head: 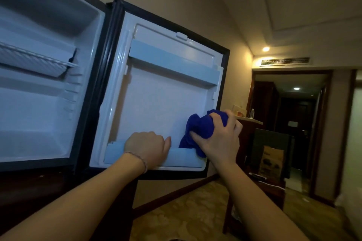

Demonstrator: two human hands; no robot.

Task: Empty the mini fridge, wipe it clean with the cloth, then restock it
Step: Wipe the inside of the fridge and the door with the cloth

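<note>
Fridge point(49, 103) stands open and bare inside: one wire shelf point(37, 58), nothing stored on it or below. Its door point(160, 103) swings out to the right, with two door racks, an upper rack point(174, 62) and a lower rack point(154, 157), both running left to right across the liner. One cloth point(197, 129), blue and bunched, sits at the right end of the lower rack, pressed against the door's inner panel. The right hand point(219, 139) grips it, fingers curled round the wad. The left hand point(147, 146) is closed over the lower rack's front rail, just left of the cloth, apparently steadying the door. So the wiping stage looks underway and restocking not begun. The unwiped span of the rack lies to the left of the cloth, along the rack's long axis, and the left hand sits right in that path; it would probably need to shift before a sweep leftward. No stock is visible near the fridge.
</note>
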